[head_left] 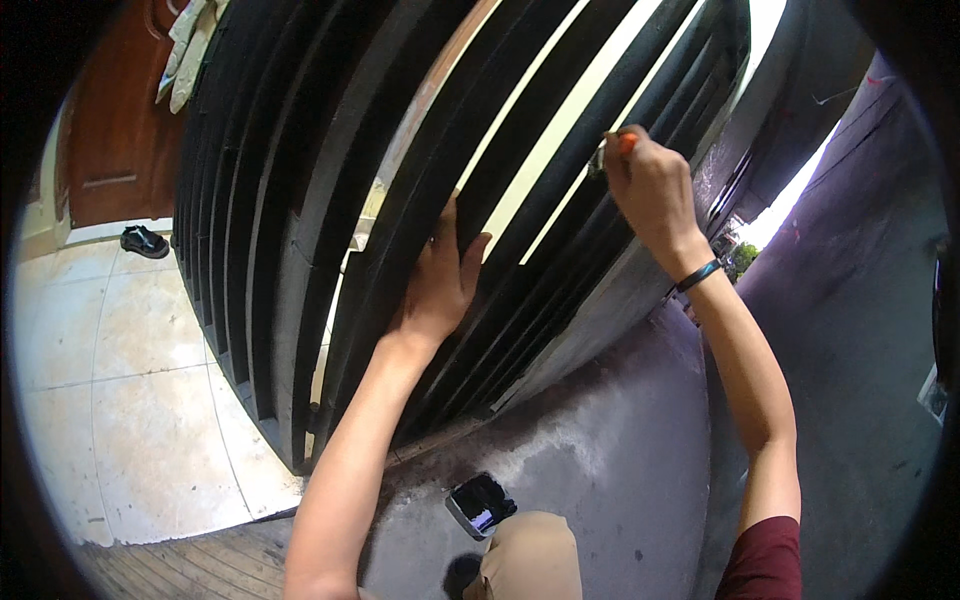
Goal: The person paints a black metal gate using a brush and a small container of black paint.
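Observation:
A tall gate of black slats [400, 190] fills the upper middle of the view. My left hand [435, 285] grips one of its slats, thumb to the right and a finger pointing up; the other fingers are partly hidden. Higher and to the right, my right hand [650, 190] is closed around a small paintbrush [628, 143] with an orange handle. Its head is mostly hidden by my fingers, close to the slats. On the ground below stands a small open container [482, 503] with black paint in it.
Behind the gate at left are a pale tiled floor [150, 390], a black shoe [144, 241] and a brown wooden door [125, 120]. Pale gloves [190, 50] hang at the gate's top left. Grey concrete ground [630, 450] runs along the right. My beige-clothed knee [530, 560] is near the container.

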### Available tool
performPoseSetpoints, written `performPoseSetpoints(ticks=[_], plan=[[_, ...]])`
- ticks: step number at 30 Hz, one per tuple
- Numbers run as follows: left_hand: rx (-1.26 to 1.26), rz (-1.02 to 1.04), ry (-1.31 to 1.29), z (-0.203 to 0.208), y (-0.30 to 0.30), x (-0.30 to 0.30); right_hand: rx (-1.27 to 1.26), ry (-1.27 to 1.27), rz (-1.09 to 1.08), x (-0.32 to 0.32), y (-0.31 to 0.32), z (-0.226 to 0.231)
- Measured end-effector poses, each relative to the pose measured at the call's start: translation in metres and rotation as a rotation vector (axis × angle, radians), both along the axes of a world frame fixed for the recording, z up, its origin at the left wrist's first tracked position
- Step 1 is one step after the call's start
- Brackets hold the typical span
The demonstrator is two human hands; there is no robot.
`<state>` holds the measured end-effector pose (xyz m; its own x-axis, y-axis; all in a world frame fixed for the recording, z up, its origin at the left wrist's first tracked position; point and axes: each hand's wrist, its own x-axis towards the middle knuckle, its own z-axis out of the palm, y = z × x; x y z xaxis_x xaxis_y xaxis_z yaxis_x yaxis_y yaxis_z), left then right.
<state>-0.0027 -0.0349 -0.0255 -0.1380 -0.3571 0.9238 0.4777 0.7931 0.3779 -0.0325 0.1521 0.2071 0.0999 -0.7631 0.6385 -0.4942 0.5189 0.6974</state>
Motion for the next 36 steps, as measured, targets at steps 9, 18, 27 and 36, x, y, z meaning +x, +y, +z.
performPoseSetpoints(ticks=[9, 18, 27, 36], plan=[[-0.020, 0.019, 0.028, 0.003, -0.002, 0.003, -0.037, -0.452, 0.101, 0.012, 0.019, -0.103], [-0.005, -0.045, 0.006, 0.002, -0.001, 0.003, 0.511, -0.313, -0.051, 0.019, 0.038, -0.131], [0.010, -0.048, -0.044, 0.001, 0.000, 0.011, -0.217, -0.352, 0.345, -0.004, 0.090, -0.021], [0.022, 0.101, -0.194, 0.003, 0.002, 0.026, 0.096, -0.744, 0.560, -0.024, 0.147, -0.221]])
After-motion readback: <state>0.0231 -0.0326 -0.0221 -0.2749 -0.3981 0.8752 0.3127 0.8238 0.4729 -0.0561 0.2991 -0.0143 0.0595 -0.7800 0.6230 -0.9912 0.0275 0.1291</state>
